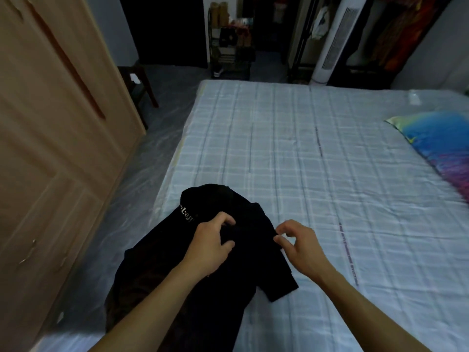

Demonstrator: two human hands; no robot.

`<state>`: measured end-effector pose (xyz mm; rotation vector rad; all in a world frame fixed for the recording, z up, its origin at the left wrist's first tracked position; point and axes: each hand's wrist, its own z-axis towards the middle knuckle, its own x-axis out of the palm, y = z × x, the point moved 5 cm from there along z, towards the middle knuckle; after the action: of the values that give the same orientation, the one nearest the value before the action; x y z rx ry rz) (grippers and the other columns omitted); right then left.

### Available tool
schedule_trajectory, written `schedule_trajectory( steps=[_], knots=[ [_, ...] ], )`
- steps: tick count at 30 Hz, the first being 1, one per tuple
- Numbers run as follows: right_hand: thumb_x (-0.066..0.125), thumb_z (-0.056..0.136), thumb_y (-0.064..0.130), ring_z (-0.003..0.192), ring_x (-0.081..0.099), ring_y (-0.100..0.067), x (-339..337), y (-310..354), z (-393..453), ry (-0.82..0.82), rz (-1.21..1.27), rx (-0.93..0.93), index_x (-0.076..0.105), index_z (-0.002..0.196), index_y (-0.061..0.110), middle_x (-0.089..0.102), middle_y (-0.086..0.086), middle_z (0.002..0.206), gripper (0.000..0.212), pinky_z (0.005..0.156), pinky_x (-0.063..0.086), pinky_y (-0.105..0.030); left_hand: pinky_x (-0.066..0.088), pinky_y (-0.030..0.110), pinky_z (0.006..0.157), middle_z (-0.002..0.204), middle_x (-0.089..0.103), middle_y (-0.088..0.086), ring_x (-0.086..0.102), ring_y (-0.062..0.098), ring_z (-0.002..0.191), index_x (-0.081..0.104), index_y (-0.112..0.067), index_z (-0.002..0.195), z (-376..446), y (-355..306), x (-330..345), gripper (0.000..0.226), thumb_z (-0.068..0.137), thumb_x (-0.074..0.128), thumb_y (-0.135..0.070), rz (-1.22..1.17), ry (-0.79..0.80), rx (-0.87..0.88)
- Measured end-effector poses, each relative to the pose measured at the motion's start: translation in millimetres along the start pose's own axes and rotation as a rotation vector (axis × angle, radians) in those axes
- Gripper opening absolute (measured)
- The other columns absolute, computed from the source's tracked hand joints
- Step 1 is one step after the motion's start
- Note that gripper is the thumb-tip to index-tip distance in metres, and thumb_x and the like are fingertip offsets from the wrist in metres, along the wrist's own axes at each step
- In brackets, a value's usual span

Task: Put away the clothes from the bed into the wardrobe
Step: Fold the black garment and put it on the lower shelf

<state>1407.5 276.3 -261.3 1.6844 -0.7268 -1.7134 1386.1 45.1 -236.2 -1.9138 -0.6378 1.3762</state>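
— Head camera first: where is the clothing?
— One black garment with pale lettering near its collar lies crumpled at the near left corner of the bed, on the pale checked sheet, part of it hanging over the left edge.
— And the hands?
— Left hand sits on top of the garment, fingers and thumb curled into the dark fabric, gripping a fold. Right hand is at the garment's right edge, fingers loosely bent and spread; thumb and forefinger touch the cloth but whether they pinch it, I cannot tell.
— The wardrobe?
— Wooden wardrobe stands at left, doors closed, across a strip of floor. A colourful pillow lies far right.
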Motion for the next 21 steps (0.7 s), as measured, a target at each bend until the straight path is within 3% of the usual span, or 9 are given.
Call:
schedule_trajectory(
  steps=[4,8,10,12,14,17,21],
  knots=[
    [0.068,0.089,0.006,0.086,0.065,-0.007,-29.2,-12.0,-35.3,-0.078,0.003,0.060,0.068,0.087,0.018,0.068,0.011,0.086,0.012,0.081,0.052,-0.020,0.041,0.007,0.057,0.091,0.058,-0.010,0.051,0.001,0.062,0.059,-0.033,0.109,-8.7,-29.6,17.1,0.037,0.084,0.077,-0.013,-0.008,0.057,0.073],
    [0.068,0.089,0.009,0.087,0.067,-0.004,-37.1,-14.3,-43.6,0.032,-0.039,0.128,0.063,0.084,0.034,0.070,0.010,0.089,0.026,0.084,0.056,-0.035,0.045,0.008,0.065,0.089,0.061,-0.015,0.058,-0.007,0.073,0.061,-0.031,0.107,-18.6,-55.9,29.6,0.037,0.081,0.078,-0.011,-0.031,0.050,0.125],
    [0.074,0.085,0.019,0.098,0.063,0.000,-39.4,1.1,-41.4,0.083,-0.045,0.086,0.065,0.100,0.033,0.068,0.012,0.103,0.022,0.091,0.052,-0.030,0.051,0.013,0.075,0.094,0.064,-0.016,0.062,-0.005,0.084,0.061,-0.032,0.106,-22.2,-64.8,29.8,0.039,0.079,0.078,-0.010,-0.055,0.023,0.137],
    [0.078,0.080,0.032,0.112,0.056,0.003,-37.8,24.3,-39.9,0.180,-0.018,-0.013,0.060,0.124,0.034,0.061,0.018,0.120,0.047,0.098,0.044,-0.018,0.053,0.017,0.079,0.096,0.067,-0.014,0.065,-0.001,0.089,0.058,-0.034,0.107,-26.2,-73.9,26.3,0.043,0.078,0.078,-0.008,-0.081,0.008,0.154],
    [0.078,0.079,0.035,0.116,0.055,0.001,-35.8,47.6,-39.9,0.233,0.038,-0.075,0.056,0.131,0.032,0.059,0.019,0.125,0.058,0.099,0.042,-0.017,0.054,0.018,0.075,0.091,0.069,-0.011,0.067,0.001,0.083,0.053,-0.033,0.110,-32.9,-86.2,20.8,0.048,0.078,0.076,-0.005,-0.097,0.034,0.188],
    [0.078,0.081,0.022,0.096,0.065,-0.006,-41.7,73.2,-38.7,0.199,0.151,-0.106,0.064,0.109,0.032,0.068,0.017,0.100,0.033,0.084,0.049,-0.020,0.057,0.027,0.072,0.086,0.070,-0.006,0.069,0.005,0.079,0.047,-0.031,0.112,-43.3,-103.9,7.0,0.051,0.080,0.073,-0.001,-0.090,0.046,0.259],
    [0.075,0.084,0.015,0.076,0.065,-0.007,-55.4,96.8,-37.9,0.126,0.223,-0.136,0.063,0.086,0.036,0.066,0.017,0.078,0.025,0.071,0.046,-0.018,0.056,0.023,0.072,0.084,0.073,-0.004,0.070,0.006,0.078,0.052,-0.024,0.106,-54.3,-111.7,-13.7,0.041,0.080,0.077,-0.005,-0.165,-0.084,0.291]
  ],
)
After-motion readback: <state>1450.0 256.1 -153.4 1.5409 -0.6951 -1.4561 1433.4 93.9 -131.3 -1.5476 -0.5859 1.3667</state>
